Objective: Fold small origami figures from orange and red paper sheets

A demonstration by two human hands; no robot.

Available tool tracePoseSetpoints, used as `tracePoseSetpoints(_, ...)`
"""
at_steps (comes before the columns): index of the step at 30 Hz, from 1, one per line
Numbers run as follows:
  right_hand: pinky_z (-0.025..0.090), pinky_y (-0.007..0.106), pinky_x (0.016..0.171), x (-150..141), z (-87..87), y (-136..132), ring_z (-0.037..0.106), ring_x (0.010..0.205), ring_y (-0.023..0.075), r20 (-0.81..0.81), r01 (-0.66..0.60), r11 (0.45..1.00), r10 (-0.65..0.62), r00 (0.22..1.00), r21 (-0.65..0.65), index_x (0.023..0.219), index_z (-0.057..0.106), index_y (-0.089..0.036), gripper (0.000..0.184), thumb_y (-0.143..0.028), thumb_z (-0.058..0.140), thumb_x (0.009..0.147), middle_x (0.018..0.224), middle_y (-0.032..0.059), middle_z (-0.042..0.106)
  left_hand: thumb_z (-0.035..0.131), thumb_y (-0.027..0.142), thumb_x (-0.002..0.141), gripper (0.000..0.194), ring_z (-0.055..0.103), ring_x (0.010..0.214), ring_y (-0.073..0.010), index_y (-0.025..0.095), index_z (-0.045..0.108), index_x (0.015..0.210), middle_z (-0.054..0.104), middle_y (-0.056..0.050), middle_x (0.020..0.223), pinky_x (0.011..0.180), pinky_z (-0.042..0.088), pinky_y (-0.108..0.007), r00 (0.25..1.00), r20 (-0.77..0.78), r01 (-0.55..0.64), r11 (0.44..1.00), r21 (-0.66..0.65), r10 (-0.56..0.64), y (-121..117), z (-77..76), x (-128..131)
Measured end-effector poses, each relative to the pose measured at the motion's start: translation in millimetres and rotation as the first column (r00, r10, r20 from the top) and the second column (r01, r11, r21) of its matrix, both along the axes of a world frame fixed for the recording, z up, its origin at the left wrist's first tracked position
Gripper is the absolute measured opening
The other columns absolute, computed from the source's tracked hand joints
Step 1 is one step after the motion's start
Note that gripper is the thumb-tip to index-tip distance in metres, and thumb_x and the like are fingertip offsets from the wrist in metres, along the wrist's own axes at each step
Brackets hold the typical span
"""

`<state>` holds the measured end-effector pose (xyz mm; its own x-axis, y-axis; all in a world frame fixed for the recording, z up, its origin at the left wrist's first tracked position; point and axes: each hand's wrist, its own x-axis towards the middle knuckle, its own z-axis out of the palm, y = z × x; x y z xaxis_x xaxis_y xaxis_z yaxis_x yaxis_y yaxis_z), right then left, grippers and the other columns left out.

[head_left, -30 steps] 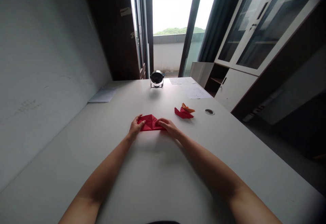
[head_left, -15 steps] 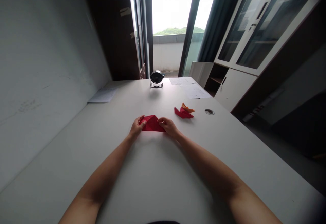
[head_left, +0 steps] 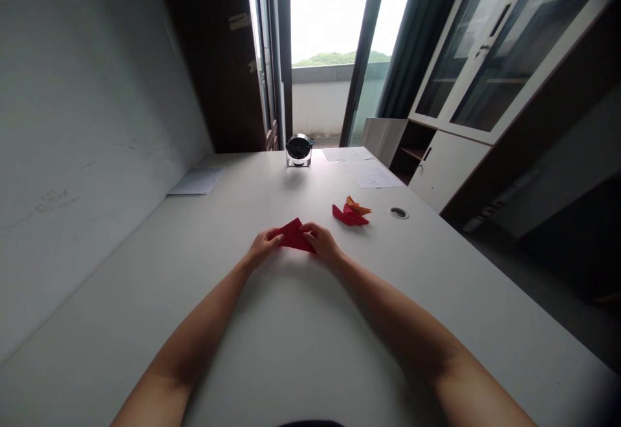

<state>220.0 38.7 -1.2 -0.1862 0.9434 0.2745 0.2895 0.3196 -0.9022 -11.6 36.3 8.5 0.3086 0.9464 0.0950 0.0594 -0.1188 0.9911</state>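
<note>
A folded sheet of red paper (head_left: 294, 235) is held between my two hands, just above or on the white table. My left hand (head_left: 263, 246) pinches its left end between thumb and fingers. My right hand (head_left: 321, 242) grips the right end, with the thumb over the front. The paper's top edge rises to a point near my right fingers. Parts of both ends are hidden behind the fingers. Beyond my right hand lie a red folded paper figure (head_left: 350, 216) and an orange folded paper figure (head_left: 358, 206), touching or overlapping.
The white table (head_left: 291, 343) runs along a wall on the left. A round black device on a metal stand (head_left: 298, 150) stands at the far edge. Paper sheets lie at far left (head_left: 196, 181) and far right (head_left: 374, 173). A cable hole (head_left: 398, 213) is at right.
The left side of the red paper has been folded over, so it looks shorter and its creased face no longer shows. My left hand has shifted slightly right; my right hand stays almost in place.
</note>
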Motion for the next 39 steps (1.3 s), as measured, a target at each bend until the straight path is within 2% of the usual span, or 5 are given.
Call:
tracePoseSetpoints(7, 0.045, 0.023, 0.059, 0.4, 0.7, -1.0, 0.056, 0.066, 0.0129, 0.017, 0.002, 0.999, -0.002, 1.000, 0.036, 0.104, 0.065, -0.022, 0.025, -0.030, 0.054, 0.083, 0.085, 0.0017, 0.066, 0.071, 0.046, 0.076, 0.051, 0.069, 0.088, -0.0232, 0.010, 0.070, 0.111, 0.074, -0.012, 0.101, 0.080, 0.053, -0.034, 0.999, 0.040, 0.009, 0.999, -0.043, -0.008, 1.1, -2.1, 0.9)
tracePoseSetpoints(14, 0.045, 0.023, 0.058, 2.2, -3.0, 5.4, 0.056, 0.065, 0.0127, -0.074, -0.025, 0.999, 0.021, 0.997, -0.046, 0.117, 0.059, -0.023, 0.040, -0.038, 0.061, 0.080, 0.084, 0.0012, 0.065, 0.072, 0.042, 0.074, 0.046, 0.066, 0.071, -0.0178, 0.009, 0.070, 0.106, 0.074, -0.011, 0.090, 0.070, 0.052, -0.031, 0.995, 0.092, -0.040, 0.997, -0.060, 0.046, 1.5, -1.0, 2.7)
tracePoseSetpoints(22, 0.043, 0.024, 0.058, 1.4, -2.4, 5.5, 0.054, 0.060, 0.0125, -0.092, -0.116, 0.990, 0.108, 0.990, -0.085, 0.105, 0.065, -0.018, 0.032, -0.038, 0.061, 0.080, 0.070, -0.0004, 0.062, 0.071, 0.044, 0.074, 0.044, 0.066, 0.072, -0.0186, 0.011, 0.071, 0.103, 0.074, -0.011, 0.086, 0.062, 0.047, -0.026, 0.984, 0.076, -0.156, 0.985, -0.080, 0.162, 1.3, -0.4, 1.7)
tracePoseSetpoints(30, 0.039, 0.024, 0.056, 1.7, 2.0, 3.3, 0.051, 0.058, 0.0126, 0.004, -0.073, 0.994, 0.073, 0.997, -0.076, 0.099, 0.068, -0.017, 0.029, -0.037, 0.056, 0.081, 0.066, -0.0009, 0.060, 0.068, 0.040, 0.076, 0.038, 0.068, 0.085, -0.0212, 0.011, 0.070, 0.100, 0.074, -0.010, 0.095, 0.079, 0.053, -0.033, 0.990, 0.117, -0.071, 0.995, -0.070, 0.079, 5.2, -7.8, 2.8)
tracePoseSetpoints(39, 0.040, 0.024, 0.058, 1.0, -0.9, 5.5, 0.051, 0.061, 0.0130, 0.019, -0.043, 0.997, 0.044, 0.999, -0.062, 0.095, 0.069, -0.018, 0.029, -0.039, 0.054, 0.083, 0.072, 0.0001, 0.064, 0.066, 0.040, 0.078, 0.039, 0.069, 0.085, -0.0215, 0.010, 0.069, 0.103, 0.073, -0.011, 0.095, 0.081, 0.054, -0.035, 0.994, 0.099, -0.039, 0.998, -0.050, 0.044, 4.9, -8.3, 3.0)
